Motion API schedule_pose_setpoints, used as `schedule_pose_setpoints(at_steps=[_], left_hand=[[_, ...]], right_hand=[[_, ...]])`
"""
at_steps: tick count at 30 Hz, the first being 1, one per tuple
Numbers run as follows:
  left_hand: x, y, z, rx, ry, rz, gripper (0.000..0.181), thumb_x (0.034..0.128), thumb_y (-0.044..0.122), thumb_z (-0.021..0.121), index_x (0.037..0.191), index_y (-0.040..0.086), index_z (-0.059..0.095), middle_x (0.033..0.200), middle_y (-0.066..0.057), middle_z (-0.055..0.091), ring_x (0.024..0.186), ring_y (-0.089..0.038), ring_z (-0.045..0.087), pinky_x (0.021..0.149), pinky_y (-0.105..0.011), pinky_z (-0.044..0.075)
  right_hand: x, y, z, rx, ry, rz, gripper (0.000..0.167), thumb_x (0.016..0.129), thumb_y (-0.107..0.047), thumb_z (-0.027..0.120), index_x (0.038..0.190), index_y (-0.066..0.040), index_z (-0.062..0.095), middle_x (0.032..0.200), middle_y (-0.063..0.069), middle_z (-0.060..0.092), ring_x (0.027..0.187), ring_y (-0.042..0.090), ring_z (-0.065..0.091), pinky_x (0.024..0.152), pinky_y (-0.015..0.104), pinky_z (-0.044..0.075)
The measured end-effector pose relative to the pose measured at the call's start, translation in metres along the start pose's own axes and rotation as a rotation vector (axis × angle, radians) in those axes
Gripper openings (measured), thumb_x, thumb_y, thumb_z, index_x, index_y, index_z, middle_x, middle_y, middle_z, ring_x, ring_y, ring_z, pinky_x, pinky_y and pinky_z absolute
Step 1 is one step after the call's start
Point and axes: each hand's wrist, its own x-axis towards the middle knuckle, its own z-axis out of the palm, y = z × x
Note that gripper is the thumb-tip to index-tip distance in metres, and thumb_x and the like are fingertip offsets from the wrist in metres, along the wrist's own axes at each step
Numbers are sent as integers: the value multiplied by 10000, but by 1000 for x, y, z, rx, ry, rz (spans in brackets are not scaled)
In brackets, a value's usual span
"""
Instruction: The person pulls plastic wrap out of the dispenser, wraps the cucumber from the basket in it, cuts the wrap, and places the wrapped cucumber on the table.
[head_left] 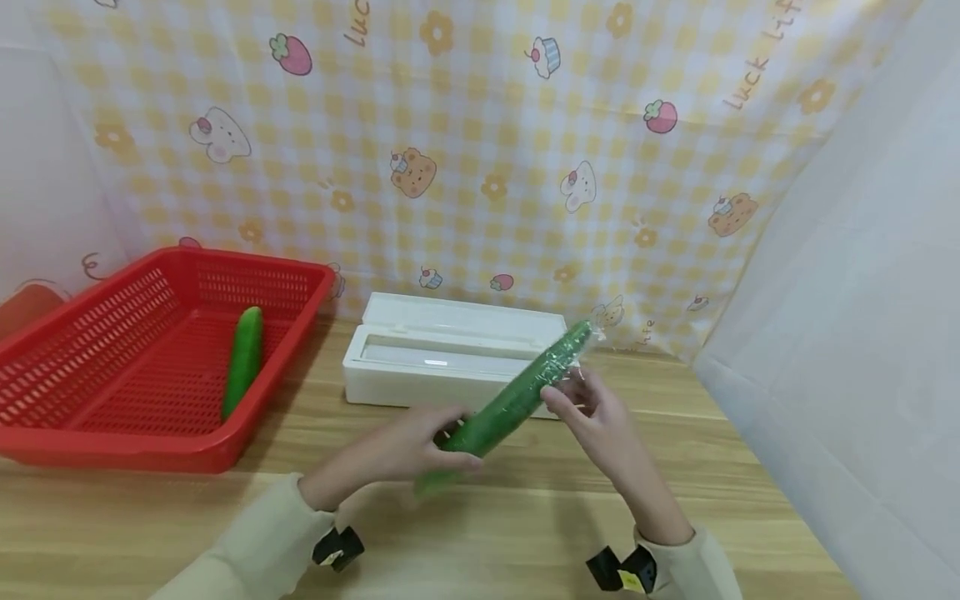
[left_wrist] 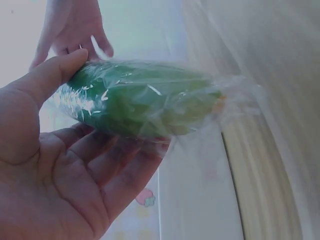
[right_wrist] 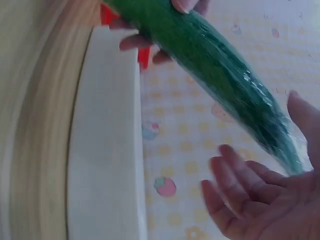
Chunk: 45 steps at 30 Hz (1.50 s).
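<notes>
In the head view, a film-wrapped cucumber (head_left: 517,402) slants above the wooden tabletop (head_left: 525,525), in front of a white box (head_left: 390,385) whose lid (head_left: 457,321) stands raised. The left hand (head_left: 408,440) grips its lower part, thumb on the near side. The right hand (head_left: 596,417) is at the upper part, thumb tip against or just beside the wrap; whether it presses cannot be told here. Clear film (head_left: 598,333) sticks out past the upper tip. To the left, a red basket (head_left: 287,337) holds a bare cucumber (head_left: 244,358).

In the left wrist view, the left thumb lies over the wrapped cucumber and the fingers curl beneath it, so it sits between them. Film hangs loose and crumpled beyond the near end. That tail probably needs folding flat against the skin, and a firm but light hold should keep the film from sliding or tearing.

In the right wrist view, the right fingers are spread and slightly bent, the thumb well apart from them, with the far end of the cucumber between thumb and palm; they pinch nothing visible. Steady support from the left hand would likely let the right one smooth the film toward the tip and press out creases.
</notes>
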Motion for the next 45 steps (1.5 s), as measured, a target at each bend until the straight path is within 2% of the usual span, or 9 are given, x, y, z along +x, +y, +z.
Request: schedule_pose_setpoints(at_steps=[4, 9, 12, 15, 23, 31, 37, 43, 45], left_hand=[[0, 2, 1, -58, -71, 52, 455, 824, 369, 685, 1193, 131, 564, 985, 22, 622, 877, -100, 563, 721, -255, 483], [0, -2, 1, -154, -158, 126, 434, 846, 292, 674, 1228, 126, 551, 999, 21, 613, 891, -84, 570, 769, -231, 488], [0, -5, -1, -184, -202, 168, 402, 857, 272, 661, 1211, 115, 552, 994, 16, 609, 877, -59, 567, 782, -224, 486], [-2, -6, -3, -203, -247, 189, 362, 872, 258, 644, 1183, 98, 552, 981, 8, 609, 863, -49, 573, 785, -226, 488], [-7, -5, -5, -246, -372, 135, 278, 892, 262, 619, 1125, 122, 560, 967, 45, 598, 887, -50, 578, 808, -226, 475], [-9, -6, -7, -297, -460, 157, 208, 900, 215, 604, 1073, 106, 568, 928, 74, 594, 856, -27, 574, 798, -215, 480], [-10, -7, -11, -278, -475, 161, 211, 899, 211, 603, 1070, 92, 570, 916, 65, 589, 845, -29, 570, 785, -218, 480], [-11, -6, -18, -141, -404, 150, 232, 879, 283, 614, 1032, 115, 565, 876, 73, 552, 810, -29, 539, 757, -215, 463], [-12, -6, -20, -102, -377, 139, 239, 872, 300, 620, 1026, 125, 565, 868, 75, 548, 800, -31, 535, 747, -216, 463]], right_hand=[[0, -3, 1, 260, 83, -28, 237, 944, -197, 540, 1093, -13, 532, 898, -6, 620, 845, 127, 610, 773, 240, 510], [-1, -2, -4, 552, 87, -88, 123, 965, -155, 496, 950, -142, 617, 918, -73, 612, 843, 50, 600, 808, 215, 504], [-1, 0, -5, 718, 7, -119, 175, 977, -187, 464, 908, -179, 625, 971, -66, 618, 922, 54, 608, 851, 212, 491], [0, 3, -4, 873, -122, -173, 217, 1000, -191, 389, 1036, -169, 602, 1050, -54, 637, 1020, 74, 605, 898, 228, 474], [2, 10, -1, 1162, -325, -240, 382, 1021, -263, 246, 1270, -154, 514, 1088, 11, 588, 994, 103, 571, 848, 213, 459], [6, 14, -10, 1242, -492, -475, 436, 1026, -118, 148, 1249, -15, 507, 1146, 95, 599, 964, 149, 572, 807, 233, 466], [3, 13, -20, 1140, -410, -475, 379, 1012, -45, 229, 1206, -16, 554, 1040, 26, 611, 844, 99, 570, 724, 206, 459], [2, 12, -26, 1050, -371, -484, 401, 995, 30, 234, 1189, -6, 582, 768, -21, 576, 590, 55, 510, 478, 208, 234], [2, 12, -29, 1002, -346, -450, 381, 990, 34, 271, 1174, -26, 599, 761, -17, 599, 595, 54, 564, 443, 194, 255]])
